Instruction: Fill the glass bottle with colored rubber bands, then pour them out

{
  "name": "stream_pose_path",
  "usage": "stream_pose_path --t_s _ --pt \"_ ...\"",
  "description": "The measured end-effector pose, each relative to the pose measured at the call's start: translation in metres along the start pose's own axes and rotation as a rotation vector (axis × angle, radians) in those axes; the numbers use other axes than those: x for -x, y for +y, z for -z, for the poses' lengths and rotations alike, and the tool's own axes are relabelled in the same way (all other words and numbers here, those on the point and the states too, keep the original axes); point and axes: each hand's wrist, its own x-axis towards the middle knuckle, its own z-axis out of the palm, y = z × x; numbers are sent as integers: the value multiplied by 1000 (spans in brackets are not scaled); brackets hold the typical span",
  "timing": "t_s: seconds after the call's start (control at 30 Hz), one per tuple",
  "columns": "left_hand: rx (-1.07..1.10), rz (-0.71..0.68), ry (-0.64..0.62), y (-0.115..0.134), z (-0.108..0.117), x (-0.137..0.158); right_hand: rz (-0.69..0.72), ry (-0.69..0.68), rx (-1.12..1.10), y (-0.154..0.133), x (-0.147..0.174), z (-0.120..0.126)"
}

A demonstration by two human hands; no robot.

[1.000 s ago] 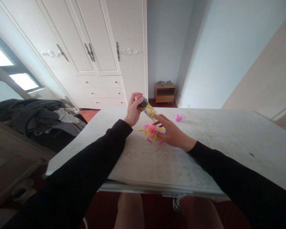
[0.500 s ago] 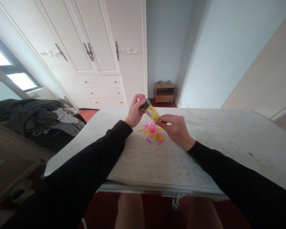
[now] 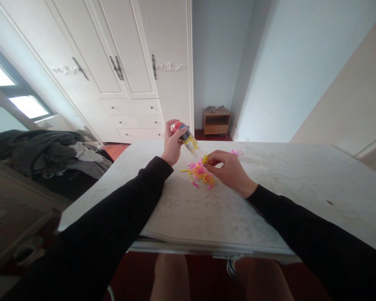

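My left hand [image 3: 172,144] grips a clear bottle [image 3: 188,141] with a red, blue and black label, tilted so its open end points down to the right. Some yellow pieces show inside it. Just right of that end, my right hand [image 3: 227,169] pinches a small bunch of yellow strips [image 3: 204,159]. Beneath both hands a loose pile of short pink and yellow strips [image 3: 202,175] lies on the white table. The strips are too small for me to tell what they are.
The stained white table [image 3: 207,217] spreads in front of me. A pink looped strip [image 3: 237,152] lies behind my right hand. Dark clothes [image 3: 50,159] are heaped at left. A white wardrobe [image 3: 128,75] and a small wooden nightstand [image 3: 216,122] stand beyond.
The bottle has moved up and left with my left hand, away from my right fingers. A yellow bunch has come out of its end and is in my right hand.
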Motion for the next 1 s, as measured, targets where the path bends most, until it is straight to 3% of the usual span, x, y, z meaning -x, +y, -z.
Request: stream_pose_path --t_s 0.1,0.33,0.5,0.73,1.0 --pt "-44 -4 -15 0 -1 1 13 -50 4 3 1 -1" --pt "-219 -199 -237 5 -5 7 -19 -61 77 3 2 -1" --pt "-234 -184 -390 3 -4 8 -97 53 74 2 1 -1" --pt "-192 -112 -512 5 -6 13 -156 44 -29 1 1 -3" --pt "-224 -164 -513 13 -12 17 -179 3 -86 10 1 -9"
